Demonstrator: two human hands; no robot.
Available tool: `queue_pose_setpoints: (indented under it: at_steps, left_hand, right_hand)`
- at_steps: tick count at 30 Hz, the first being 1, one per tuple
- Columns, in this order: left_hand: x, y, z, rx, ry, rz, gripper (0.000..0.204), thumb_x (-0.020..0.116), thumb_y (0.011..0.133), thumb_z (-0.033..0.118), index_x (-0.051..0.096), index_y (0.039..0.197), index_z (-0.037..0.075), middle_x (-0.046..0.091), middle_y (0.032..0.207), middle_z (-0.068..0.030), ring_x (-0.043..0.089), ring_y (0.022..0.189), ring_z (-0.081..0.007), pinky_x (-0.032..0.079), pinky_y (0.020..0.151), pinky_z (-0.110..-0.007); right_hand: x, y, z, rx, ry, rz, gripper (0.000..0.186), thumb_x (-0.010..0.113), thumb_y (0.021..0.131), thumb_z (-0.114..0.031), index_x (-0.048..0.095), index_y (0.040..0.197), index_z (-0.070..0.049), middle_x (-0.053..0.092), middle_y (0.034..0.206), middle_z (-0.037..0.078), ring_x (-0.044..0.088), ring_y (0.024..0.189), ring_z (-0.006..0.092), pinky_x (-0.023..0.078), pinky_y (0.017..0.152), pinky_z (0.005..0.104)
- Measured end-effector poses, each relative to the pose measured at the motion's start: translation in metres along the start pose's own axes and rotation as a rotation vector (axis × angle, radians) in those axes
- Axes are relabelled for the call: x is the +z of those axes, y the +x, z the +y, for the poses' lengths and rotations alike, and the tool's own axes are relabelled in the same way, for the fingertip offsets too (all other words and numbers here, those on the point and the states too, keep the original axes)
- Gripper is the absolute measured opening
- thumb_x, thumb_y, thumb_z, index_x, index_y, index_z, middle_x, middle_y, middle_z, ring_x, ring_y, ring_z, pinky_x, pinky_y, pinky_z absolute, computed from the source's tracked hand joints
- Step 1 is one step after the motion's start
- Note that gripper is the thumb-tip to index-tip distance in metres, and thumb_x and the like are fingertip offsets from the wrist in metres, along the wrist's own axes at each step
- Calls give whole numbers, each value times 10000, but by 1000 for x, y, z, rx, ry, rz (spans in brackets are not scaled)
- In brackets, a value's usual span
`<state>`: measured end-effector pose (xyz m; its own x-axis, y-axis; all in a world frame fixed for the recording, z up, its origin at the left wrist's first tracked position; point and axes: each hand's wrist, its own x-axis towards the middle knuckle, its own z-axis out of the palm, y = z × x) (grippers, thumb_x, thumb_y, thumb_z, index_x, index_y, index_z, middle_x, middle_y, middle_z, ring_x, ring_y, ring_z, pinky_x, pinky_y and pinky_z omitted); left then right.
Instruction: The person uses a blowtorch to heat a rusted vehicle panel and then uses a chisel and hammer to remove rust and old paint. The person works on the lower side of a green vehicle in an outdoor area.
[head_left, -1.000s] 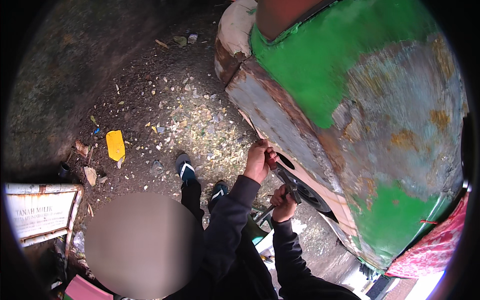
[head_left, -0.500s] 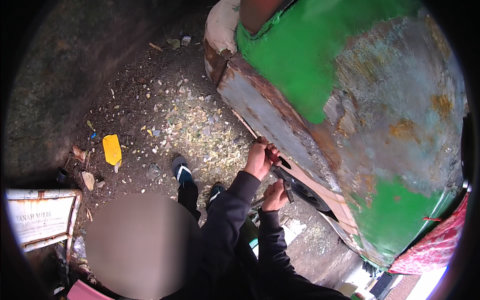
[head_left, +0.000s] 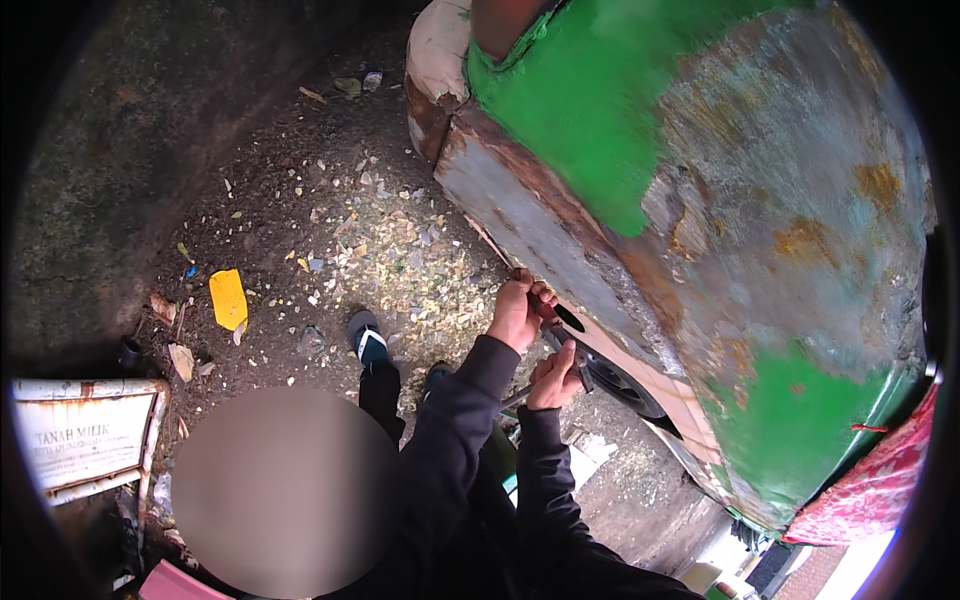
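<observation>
My left hand (head_left: 516,314) is closed at the lower edge of a rusty, patched vehicle body (head_left: 600,250). Its fingers curl round a small dark reddish piece, whose kind I cannot make out. Just below and to the right, my right hand (head_left: 555,378) grips a dark metal tool (head_left: 586,374) that looks like a hammer. Its thin handle sticks out on the near side of the fist, and one finger points up along the tool. Beside both hands runs a pinkish lower panel (head_left: 640,385) with a dark oval hole (head_left: 570,318). Behind this panel shows a black wheel (head_left: 625,388).
Green paint (head_left: 600,130) and bare rusty metal cover the body on the right. Chips and debris (head_left: 400,250) litter the dirt floor, with a yellow piece (head_left: 229,300) at left. A rusty-framed white sign (head_left: 85,435) stands lower left. Red patterned cloth (head_left: 865,480) hangs at right.
My right hand has shifted slightly up and left and turned, with a finger now stretched upward. The tool has turned with it. My left hand stays at nearly the same place.
</observation>
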<state>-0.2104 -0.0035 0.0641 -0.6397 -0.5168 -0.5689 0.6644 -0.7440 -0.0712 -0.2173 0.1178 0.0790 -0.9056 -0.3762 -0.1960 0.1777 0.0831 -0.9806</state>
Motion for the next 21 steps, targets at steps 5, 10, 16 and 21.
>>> queue_pose_setpoints:
  at_steps: [5,10,16,21]
  left_hand:
    - [-10,1,10,27,-25,-25,220,424,1013,159,457,797,132,429,692,-10,465,634,-187,440,671,-412]
    - [-3,16,25,203,81,-15,220,454,1021,195,459,809,134,422,686,-9,450,627,-188,408,651,-379]
    - [12,-5,52,35,138,-47,275,382,1035,256,422,771,194,377,685,37,467,647,-158,405,579,-377]
    - [7,-25,20,-27,-94,-21,287,366,1040,256,410,791,119,361,687,0,414,613,-161,398,611,-346]
  right_hand:
    - [-15,-3,-7,-136,188,-13,433,468,1015,-428,505,740,-95,278,491,-66,270,407,36,196,380,249]
    - [0,23,30,-133,-74,-52,259,584,988,-255,574,839,-43,426,592,-65,356,471,39,242,428,226]
    - [2,-7,-14,-21,101,-35,386,544,1007,-333,409,704,-135,345,512,-59,275,405,35,184,386,243]
    - [1,-14,-24,-60,34,-91,411,515,1017,-352,391,690,-136,333,500,-52,274,405,38,180,389,243]
